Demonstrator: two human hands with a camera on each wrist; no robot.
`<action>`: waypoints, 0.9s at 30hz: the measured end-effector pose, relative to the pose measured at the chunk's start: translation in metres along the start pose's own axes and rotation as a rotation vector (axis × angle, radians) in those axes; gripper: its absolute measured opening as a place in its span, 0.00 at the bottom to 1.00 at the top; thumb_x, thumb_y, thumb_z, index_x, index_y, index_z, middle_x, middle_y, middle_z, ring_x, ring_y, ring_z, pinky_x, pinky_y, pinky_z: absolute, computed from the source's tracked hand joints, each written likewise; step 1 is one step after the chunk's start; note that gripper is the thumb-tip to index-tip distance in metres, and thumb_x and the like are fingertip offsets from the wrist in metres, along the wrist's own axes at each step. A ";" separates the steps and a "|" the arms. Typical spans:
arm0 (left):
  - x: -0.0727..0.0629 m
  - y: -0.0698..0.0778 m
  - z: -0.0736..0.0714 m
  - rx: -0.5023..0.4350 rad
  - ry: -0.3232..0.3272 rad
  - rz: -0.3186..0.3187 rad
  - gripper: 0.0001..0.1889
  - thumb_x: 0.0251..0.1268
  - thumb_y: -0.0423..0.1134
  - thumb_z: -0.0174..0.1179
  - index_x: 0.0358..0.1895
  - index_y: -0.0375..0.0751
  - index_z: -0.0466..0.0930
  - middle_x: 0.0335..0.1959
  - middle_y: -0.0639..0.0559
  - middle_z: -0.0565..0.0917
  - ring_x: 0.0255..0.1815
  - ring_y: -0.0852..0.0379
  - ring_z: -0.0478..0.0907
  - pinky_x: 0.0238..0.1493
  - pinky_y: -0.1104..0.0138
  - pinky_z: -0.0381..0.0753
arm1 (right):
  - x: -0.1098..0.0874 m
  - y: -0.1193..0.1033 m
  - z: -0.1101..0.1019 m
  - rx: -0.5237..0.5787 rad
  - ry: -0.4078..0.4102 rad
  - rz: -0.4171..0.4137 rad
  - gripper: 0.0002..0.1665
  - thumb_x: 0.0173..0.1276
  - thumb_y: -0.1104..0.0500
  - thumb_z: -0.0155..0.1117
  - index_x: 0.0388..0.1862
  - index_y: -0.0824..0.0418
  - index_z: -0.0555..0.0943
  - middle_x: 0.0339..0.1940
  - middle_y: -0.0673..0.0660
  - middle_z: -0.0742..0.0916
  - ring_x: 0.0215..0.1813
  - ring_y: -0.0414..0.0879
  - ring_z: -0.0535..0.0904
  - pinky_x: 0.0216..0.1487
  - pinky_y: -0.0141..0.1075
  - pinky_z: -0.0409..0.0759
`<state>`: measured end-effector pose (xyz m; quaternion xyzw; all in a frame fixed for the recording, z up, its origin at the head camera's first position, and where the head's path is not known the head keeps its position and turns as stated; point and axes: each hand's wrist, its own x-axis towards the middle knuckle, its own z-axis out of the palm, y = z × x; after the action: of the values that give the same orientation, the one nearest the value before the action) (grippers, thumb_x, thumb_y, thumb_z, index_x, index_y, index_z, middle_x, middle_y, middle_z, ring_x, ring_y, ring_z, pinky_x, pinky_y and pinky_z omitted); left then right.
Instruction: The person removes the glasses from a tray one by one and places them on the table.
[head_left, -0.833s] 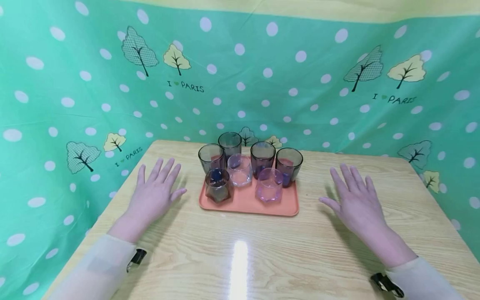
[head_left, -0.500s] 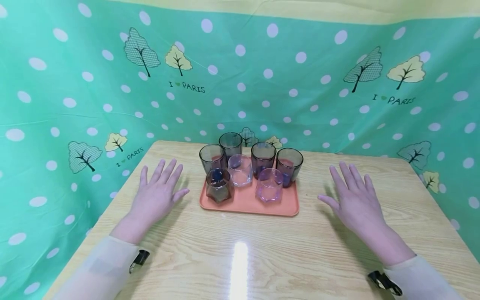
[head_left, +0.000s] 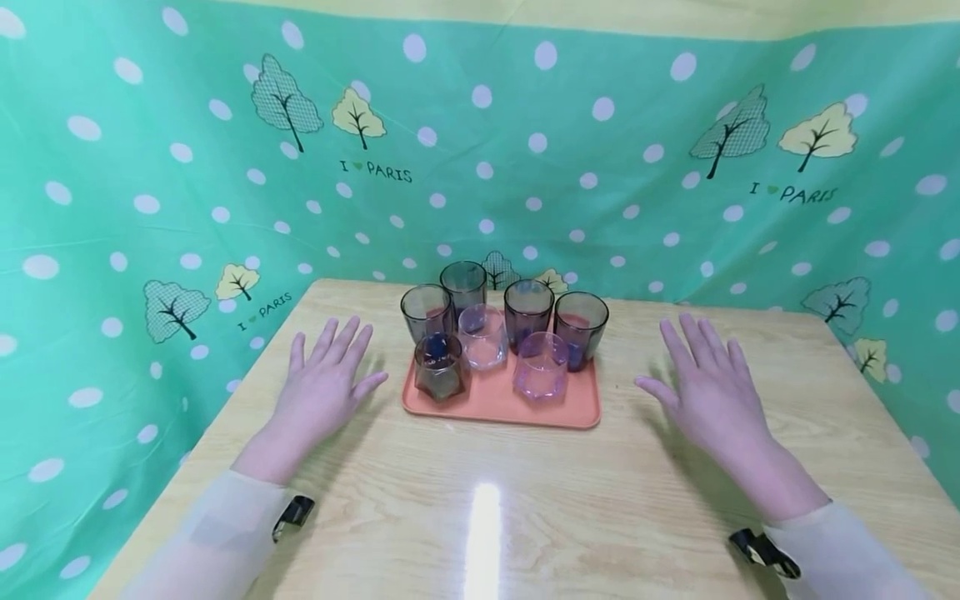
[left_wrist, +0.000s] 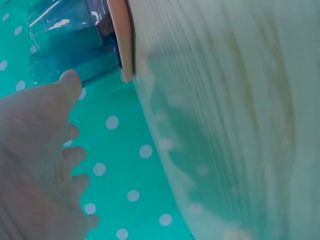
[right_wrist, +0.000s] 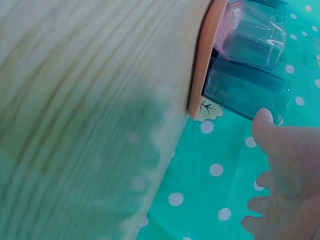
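Observation:
An orange-pink tray (head_left: 487,408) bears several glasses in the head view. Taller grey glasses stand toward its back, among them a rear glass (head_left: 463,287) and a right-hand glass (head_left: 581,329). Lower ones sit in front: a brown glass (head_left: 441,371), a clear glass (head_left: 483,337) and a pinkish glass (head_left: 542,367). To the left of the tray my left hand (head_left: 318,387) hovers palm down, fingers spread, holding nothing. On the other side my right hand (head_left: 712,392) does the same, thumb toward the tray. Both wrist views show the thumbs overlapping glasses behind them.
The tray stands on a wood-grain table (head_left: 405,500) that carries a bright light reflection at the front. Behind and at both sides hangs a green dotted curtain (head_left: 480,167) with printed trees. Black straps (head_left: 765,554) sit at the wrists over pale sleeves.
The left hand has shifted slightly to the right, closer to the tray. The right hand is almost where it was, and the glasses stay in place on the tray.

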<state>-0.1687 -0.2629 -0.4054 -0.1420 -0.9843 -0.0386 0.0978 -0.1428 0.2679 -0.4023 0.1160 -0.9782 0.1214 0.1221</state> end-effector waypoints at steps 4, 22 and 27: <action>-0.002 0.005 0.002 -0.038 -0.016 -0.023 0.44 0.86 0.62 0.57 0.90 0.40 0.55 0.91 0.37 0.52 0.91 0.30 0.43 0.83 0.29 0.26 | 0.003 -0.004 0.001 0.040 -0.003 0.007 0.55 0.85 0.34 0.61 0.93 0.64 0.52 0.92 0.72 0.51 0.91 0.72 0.41 0.86 0.67 0.29; -0.011 0.022 0.009 -0.166 -0.064 -0.026 0.44 0.86 0.60 0.58 0.90 0.38 0.54 0.90 0.36 0.55 0.90 0.29 0.45 0.82 0.26 0.31 | 0.018 -0.021 0.005 0.148 0.017 0.023 0.56 0.86 0.36 0.60 0.94 0.61 0.46 0.93 0.70 0.49 0.91 0.70 0.41 0.87 0.68 0.33; -0.010 0.028 0.010 -0.236 -0.102 -0.034 0.44 0.86 0.58 0.59 0.90 0.37 0.54 0.90 0.36 0.55 0.90 0.29 0.44 0.82 0.26 0.32 | 0.023 -0.022 0.001 0.186 0.012 0.038 0.57 0.86 0.37 0.61 0.95 0.59 0.43 0.93 0.70 0.48 0.91 0.71 0.42 0.87 0.68 0.34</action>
<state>-0.1530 -0.2380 -0.4157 -0.1375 -0.9788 -0.1487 0.0297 -0.1589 0.2421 -0.3922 0.1077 -0.9639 0.2148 0.1144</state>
